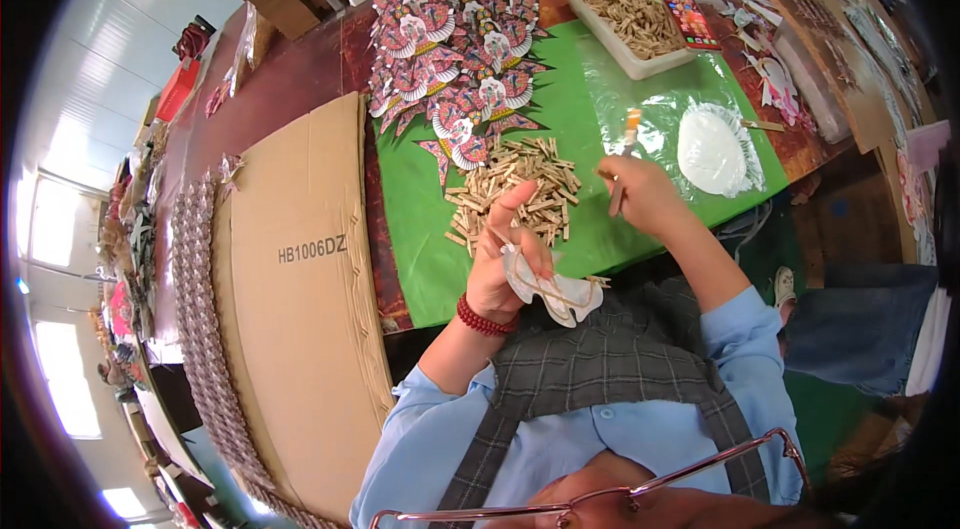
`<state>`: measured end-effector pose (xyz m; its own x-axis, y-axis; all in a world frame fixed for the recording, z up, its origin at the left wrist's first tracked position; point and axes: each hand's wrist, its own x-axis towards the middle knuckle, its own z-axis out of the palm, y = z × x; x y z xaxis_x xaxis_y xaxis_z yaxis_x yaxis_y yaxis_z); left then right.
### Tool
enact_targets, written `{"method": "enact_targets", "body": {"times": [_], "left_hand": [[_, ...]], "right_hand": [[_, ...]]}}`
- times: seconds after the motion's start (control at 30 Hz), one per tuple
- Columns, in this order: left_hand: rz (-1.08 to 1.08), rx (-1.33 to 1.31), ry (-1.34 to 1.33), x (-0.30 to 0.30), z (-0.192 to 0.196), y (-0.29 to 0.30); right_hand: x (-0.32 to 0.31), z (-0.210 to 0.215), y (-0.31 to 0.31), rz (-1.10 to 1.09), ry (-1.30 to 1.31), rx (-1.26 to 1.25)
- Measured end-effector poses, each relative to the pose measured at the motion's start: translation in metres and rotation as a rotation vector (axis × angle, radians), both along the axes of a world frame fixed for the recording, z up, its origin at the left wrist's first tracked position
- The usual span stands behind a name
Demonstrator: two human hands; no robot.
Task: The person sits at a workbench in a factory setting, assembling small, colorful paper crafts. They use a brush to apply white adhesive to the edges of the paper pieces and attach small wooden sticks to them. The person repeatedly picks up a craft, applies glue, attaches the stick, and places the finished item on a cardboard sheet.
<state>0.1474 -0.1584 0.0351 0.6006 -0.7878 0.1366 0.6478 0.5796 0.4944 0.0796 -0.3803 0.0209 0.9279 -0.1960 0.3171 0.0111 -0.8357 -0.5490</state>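
The left hand [505,254] is clamped on a white paper cutout [555,294] with thin sticks across it — held just above the green mat's [420,229] near edge. The right hand [640,194] pinches a brush [625,154] beside the pile of clothespins [515,189]; a white glue patch [710,149] lies further right.

Craft workshop: stacked printed paper cutouts [455,49], clothespin pile [520,191], cardboard sheets [300,299], cluttered worktable [310,69].
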Motion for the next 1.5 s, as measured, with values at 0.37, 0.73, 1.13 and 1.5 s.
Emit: {"method": "enact_targets", "body": {"times": [0.37, 0.73, 1.13, 1.5], "left_hand": [[0.762, 0.247, -1.369, -0.004, 0.029, -0.006], [0.663, 0.321, -1.537, -0.016, 0.051, -0.014], [0.437, 0.521, -1.412, -0.022, 0.063, -0.010], [0.436, 0.582, -1.425, -0.023, 0.063, -0.013]], "right_hand": [[-0.087, 0.078, 0.021, 0.081, -0.344, 0.917], [-0.102, 0.095, 0.041, 0.281, -0.480, 0.534], [-0.089, 0.082, 0.047, 0.268, -0.523, 0.315], [-0.089, 0.079, 0.041, 0.285, -0.425, 0.379]]}}
